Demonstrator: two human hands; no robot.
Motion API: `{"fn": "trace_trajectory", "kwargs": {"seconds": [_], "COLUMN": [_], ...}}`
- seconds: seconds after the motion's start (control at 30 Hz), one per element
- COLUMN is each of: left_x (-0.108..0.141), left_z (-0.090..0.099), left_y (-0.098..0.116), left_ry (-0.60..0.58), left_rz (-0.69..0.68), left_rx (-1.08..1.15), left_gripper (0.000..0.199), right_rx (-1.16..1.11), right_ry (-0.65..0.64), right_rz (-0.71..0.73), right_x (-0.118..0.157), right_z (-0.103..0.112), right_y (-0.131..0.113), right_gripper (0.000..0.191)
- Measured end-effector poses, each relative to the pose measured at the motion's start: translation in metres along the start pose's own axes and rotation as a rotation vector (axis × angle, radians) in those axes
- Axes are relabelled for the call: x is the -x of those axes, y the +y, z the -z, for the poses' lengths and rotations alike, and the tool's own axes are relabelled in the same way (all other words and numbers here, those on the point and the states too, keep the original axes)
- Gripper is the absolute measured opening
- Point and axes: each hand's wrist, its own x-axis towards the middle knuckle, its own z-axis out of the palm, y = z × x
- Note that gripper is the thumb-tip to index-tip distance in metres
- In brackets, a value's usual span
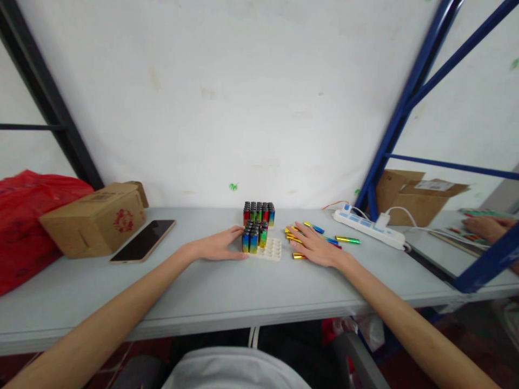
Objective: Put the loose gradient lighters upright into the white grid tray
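Note:
A pale tray with round holes (273, 249) lies on the grey table, its left part filled with several upright shiny coloured cylinders (253, 239). My left hand (221, 245) rests at the tray's left side, thumb and fingers apart around its left edge, gripping nothing visible. Behind stands a second block of upright cylinders (258, 212), red, green and blue with dark tops. My right hand (314, 246) lies palm down with fingers spread over several loose shiny tubes, yellow, blue and red. A green and yellow tube (347, 240) lies to its right.
On the left are a red plastic bag (30, 216), a cardboard box (97, 219) and a dark-screened phone (144, 241). A white power strip (371, 229) lies at the right beside a blue metal frame (399, 119). Beyond it are an open carton (419, 197) and another person's hand (484, 227).

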Motion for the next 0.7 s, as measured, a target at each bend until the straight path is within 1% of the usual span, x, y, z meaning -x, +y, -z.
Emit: {"fn": "trace_trajectory", "kwargs": {"seconds": [0.07,0.13,0.17,0.2,0.23,0.33,0.4,0.47,0.5,0.57,0.7], "left_x": [0.001,0.001,0.001,0.001,0.001,0.000,0.000,-0.001,-0.001,-0.001,0.000], "left_z": [0.001,0.001,0.001,0.000,0.000,-0.001,-0.001,-0.001,-0.001,-0.001,0.000], "left_y": [0.001,0.001,0.002,0.001,0.001,0.000,-0.002,-0.002,-0.002,-0.002,0.001], "left_ry": [0.002,0.003,0.003,0.002,0.003,0.010,0.008,-0.004,-0.012,-0.019,-0.029], "left_rz": [0.008,0.017,0.019,0.019,0.016,0.007,0.005,0.014,0.021,0.035,0.043], "left_rx": [-0.012,-0.021,-0.023,-0.021,-0.017,-0.005,0.004,0.014,0.015,0.009,0.017], "left_gripper": [0.083,0.085,0.085,0.085,0.085,0.085,0.085,0.086,0.086,0.087,0.088], "right_rx": [-0.055,-0.051,-0.026,0.008,0.045,0.127,0.141,0.121,0.103,0.070,-0.045], "right_ry": [0.140,0.313,0.371,0.382,0.364,0.222,0.126,0.071,0.066,0.099,0.255], "right_rz": [-0.020,-0.050,-0.064,-0.081,-0.101,-0.123,-0.108,-0.087,-0.082,-0.087,-0.132], "right_x": [0.001,0.004,0.006,0.010,0.014,0.029,0.038,0.043,0.045,0.047,0.046], "right_z": [0.010,0.021,0.026,0.031,0.034,0.041,0.043,0.044,0.043,0.041,0.042], "right_y": [0.010,0.026,0.036,0.047,0.059,0.087,0.097,0.100,0.099,0.094,0.082], "right_gripper": [0.069,0.066,0.063,0.059,0.055,0.045,0.040,0.037,0.036,0.033,0.035]}}
